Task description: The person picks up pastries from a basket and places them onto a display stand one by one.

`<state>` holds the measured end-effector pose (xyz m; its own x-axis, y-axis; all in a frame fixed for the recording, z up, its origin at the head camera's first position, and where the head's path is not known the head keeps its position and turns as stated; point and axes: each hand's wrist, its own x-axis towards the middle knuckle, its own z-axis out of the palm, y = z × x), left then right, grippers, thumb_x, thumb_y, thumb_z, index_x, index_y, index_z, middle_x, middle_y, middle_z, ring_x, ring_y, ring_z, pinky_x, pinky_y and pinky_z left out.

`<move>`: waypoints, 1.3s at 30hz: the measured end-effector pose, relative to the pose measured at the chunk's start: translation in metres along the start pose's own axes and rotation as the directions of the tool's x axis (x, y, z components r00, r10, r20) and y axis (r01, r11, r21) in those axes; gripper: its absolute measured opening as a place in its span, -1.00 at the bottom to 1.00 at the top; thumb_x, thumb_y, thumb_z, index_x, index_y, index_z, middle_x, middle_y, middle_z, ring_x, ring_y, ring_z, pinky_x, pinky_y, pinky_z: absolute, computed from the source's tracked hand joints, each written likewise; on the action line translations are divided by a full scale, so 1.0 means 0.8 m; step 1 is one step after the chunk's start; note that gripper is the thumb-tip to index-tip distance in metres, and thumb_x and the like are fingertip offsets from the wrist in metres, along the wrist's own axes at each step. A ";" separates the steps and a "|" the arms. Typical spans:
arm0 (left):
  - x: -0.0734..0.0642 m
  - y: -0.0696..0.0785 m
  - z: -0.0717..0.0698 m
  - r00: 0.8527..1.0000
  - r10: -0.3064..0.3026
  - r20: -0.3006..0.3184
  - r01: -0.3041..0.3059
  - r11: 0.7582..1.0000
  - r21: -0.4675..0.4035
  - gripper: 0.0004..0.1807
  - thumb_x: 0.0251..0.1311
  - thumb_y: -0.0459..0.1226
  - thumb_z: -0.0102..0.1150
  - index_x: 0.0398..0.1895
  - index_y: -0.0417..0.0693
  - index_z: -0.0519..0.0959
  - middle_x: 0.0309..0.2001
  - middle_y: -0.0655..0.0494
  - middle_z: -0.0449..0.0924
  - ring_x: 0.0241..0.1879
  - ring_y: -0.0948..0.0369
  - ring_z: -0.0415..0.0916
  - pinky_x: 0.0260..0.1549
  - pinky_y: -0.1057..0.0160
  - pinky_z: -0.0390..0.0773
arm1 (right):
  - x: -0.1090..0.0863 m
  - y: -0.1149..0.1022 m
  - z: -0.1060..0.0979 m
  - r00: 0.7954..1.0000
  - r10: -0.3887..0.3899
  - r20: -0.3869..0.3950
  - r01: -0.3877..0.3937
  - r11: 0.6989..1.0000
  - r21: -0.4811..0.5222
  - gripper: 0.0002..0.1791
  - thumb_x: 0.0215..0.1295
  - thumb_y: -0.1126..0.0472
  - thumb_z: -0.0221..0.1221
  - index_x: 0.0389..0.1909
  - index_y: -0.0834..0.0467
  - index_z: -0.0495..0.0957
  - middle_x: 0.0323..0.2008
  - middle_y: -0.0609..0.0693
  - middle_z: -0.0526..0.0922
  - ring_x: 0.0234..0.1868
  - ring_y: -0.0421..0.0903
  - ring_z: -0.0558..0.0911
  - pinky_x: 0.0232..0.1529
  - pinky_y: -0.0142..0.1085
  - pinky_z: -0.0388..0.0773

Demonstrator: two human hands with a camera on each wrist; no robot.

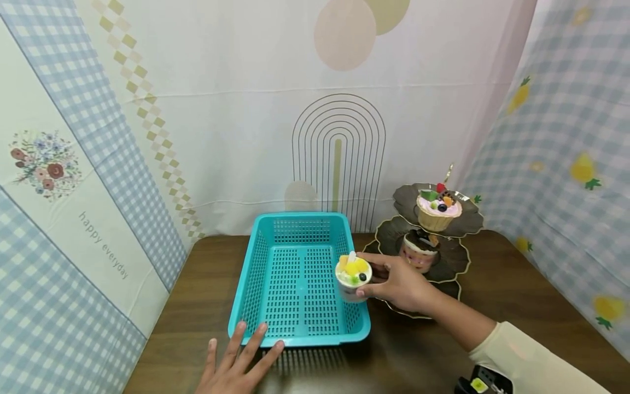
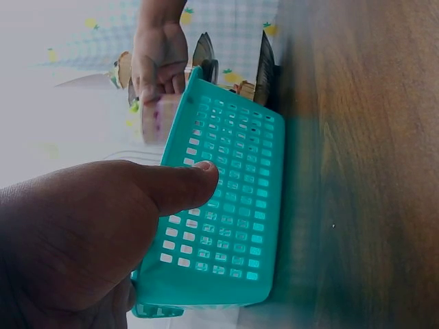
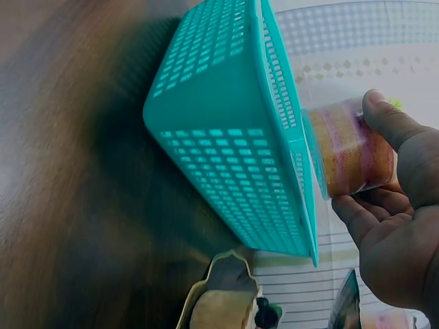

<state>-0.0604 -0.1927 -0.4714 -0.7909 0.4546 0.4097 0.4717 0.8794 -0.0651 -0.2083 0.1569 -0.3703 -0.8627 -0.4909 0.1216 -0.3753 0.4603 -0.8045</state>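
My right hand (image 1: 401, 284) is gripping a fruit-topped dessert cup (image 1: 352, 275) just above the turquoise basket (image 1: 295, 323)'s right rim. My left hand (image 1: 236, 364) is resting flat, fingers straight, touching the basket's near edge. Behind, a cloth (image 1: 74, 219) is reading "happy everyday".

Basket (image 1: 295, 279) interior free; stand (image 1: 455, 257) rt.

dark brown wooden table (image 1: 517, 284) fills the lower frame; pale printed fabric backdrop (image 1: 236, 126) spans the top, blue checked cloth panels (image 1: 566, 142) at both sides.
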 end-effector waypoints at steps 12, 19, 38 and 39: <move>-0.001 -0.002 -0.001 1.000 0.006 0.008 -0.006 1.000 -0.004 -0.05 -0.05 0.51 -0.19 0.45 0.45 0.03 0.47 0.16 -0.09 0.43 -0.04 -0.24 0.21 -0.24 -0.50 | -0.032 0.002 -0.018 0.997 0.039 -0.064 -0.046 0.993 -0.107 -0.11 -0.06 -0.05 0.40 0.34 0.10 0.30 0.11 0.03 0.52 0.09 -0.11 0.52 -0.07 -0.27 0.52; 0.000 -0.001 -0.004 1.000 -0.011 0.020 0.011 1.000 -0.014 -0.05 -0.05 0.50 -0.18 0.45 0.46 0.03 0.47 0.19 -0.10 0.43 -0.02 -0.25 0.21 -0.20 -0.57 | -0.052 0.011 -0.028 0.990 0.086 -0.115 -0.105 0.978 -0.178 -0.08 -0.16 -0.22 0.40 0.31 -0.08 0.34 0.03 -0.08 0.57 -0.01 -0.22 0.56 -0.14 -0.34 0.52; 0.001 0.001 -0.003 0.999 -0.029 0.029 0.030 0.999 -0.025 -0.06 -0.07 0.51 -0.17 0.44 0.48 0.05 0.48 0.24 -0.15 0.43 -0.01 -0.22 0.20 -0.14 -0.63 | -0.103 0.044 -0.032 0.985 0.135 -0.107 -0.144 0.986 -0.083 -0.11 -0.10 -0.15 0.40 0.30 0.03 0.34 0.05 0.05 0.57 0.00 -0.19 0.57 -0.16 -0.37 0.53; 0.001 0.001 -0.003 0.999 -0.032 0.032 0.033 0.999 -0.027 -0.06 -0.07 0.51 -0.17 0.44 0.49 0.04 0.48 0.24 -0.14 0.43 0.00 -0.22 0.20 -0.12 -0.65 | -0.105 0.046 -0.032 0.985 0.137 -0.107 -0.144 0.987 -0.069 -0.11 -0.10 -0.13 0.40 0.30 0.05 0.35 0.07 0.07 0.55 0.01 -0.18 0.56 -0.15 -0.38 0.53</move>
<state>-0.0597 -0.1916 -0.4689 -0.8180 0.4301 0.3819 0.4553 0.8899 -0.0271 -0.1585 0.2336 -0.3953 -0.9371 -0.3415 0.0721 -0.2694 0.5766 -0.7713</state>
